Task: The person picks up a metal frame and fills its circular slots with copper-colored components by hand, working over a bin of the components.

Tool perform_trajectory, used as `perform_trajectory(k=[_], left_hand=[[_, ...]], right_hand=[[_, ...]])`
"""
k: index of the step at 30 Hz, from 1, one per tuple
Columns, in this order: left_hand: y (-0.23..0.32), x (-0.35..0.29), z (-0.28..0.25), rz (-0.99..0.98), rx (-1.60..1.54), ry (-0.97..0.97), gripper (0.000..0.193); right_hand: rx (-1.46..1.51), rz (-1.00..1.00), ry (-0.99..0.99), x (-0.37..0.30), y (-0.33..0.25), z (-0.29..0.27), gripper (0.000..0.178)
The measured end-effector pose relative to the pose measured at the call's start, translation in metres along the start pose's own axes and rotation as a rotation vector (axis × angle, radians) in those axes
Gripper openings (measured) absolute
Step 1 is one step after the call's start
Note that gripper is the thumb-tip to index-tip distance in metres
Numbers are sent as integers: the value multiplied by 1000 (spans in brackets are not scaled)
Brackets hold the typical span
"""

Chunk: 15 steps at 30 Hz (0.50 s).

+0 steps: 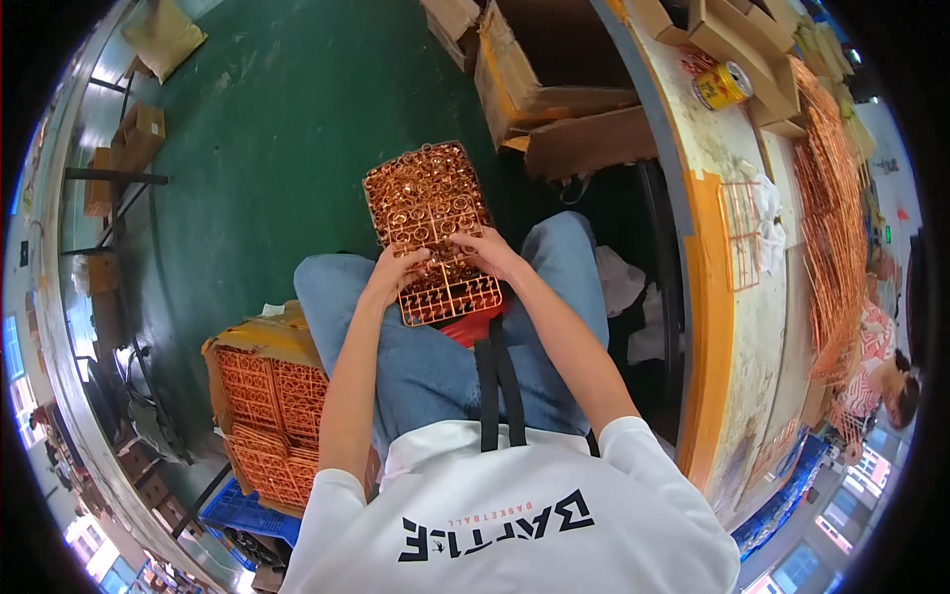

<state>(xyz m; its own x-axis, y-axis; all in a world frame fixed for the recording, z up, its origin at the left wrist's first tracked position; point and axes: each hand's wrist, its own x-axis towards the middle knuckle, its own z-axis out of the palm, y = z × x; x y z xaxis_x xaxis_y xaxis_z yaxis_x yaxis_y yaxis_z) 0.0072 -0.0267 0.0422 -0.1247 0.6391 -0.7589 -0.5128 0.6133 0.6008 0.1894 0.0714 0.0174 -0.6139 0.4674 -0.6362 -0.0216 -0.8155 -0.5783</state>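
Observation:
Above my lap, both hands grip a copper-coloured moulded frame (451, 303), a grid of thin bars with small parts on it. My left hand (394, 273) is closed on its left side, thumb on top. On the opposite side my right hand (487, 253) is closed too, its thumb and fingers pressed on the bars near the middle. Just beyond, between my knees, lies a heap of loose copper-coloured rings and small parts (424, 178). Part of the frame overlaps this heap, and whatever holds it is mostly hidden. Something red (477, 325) shows under the frame's near edge.
On my left stands a cardboard box (259, 339) of stacked copper-coloured frames (267, 465), beside a blue crate (247, 515). To the right runs a workbench (708, 396) with a yellow can (722, 86) and a pile of frames (829, 218). An open carton (500, 89) stands ahead.

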Motion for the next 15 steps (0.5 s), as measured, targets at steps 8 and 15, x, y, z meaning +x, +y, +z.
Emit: perform_trajectory(k=[8, 15], left_hand=[[-16, 37, -19, -108, -56, 4, 44], [-41, 69, -32, 57, 269, 302, 42]], right_hand=[[-47, 75, 21, 38, 25, -16, 13], [-161, 147, 184, 61, 47, -22, 17]])
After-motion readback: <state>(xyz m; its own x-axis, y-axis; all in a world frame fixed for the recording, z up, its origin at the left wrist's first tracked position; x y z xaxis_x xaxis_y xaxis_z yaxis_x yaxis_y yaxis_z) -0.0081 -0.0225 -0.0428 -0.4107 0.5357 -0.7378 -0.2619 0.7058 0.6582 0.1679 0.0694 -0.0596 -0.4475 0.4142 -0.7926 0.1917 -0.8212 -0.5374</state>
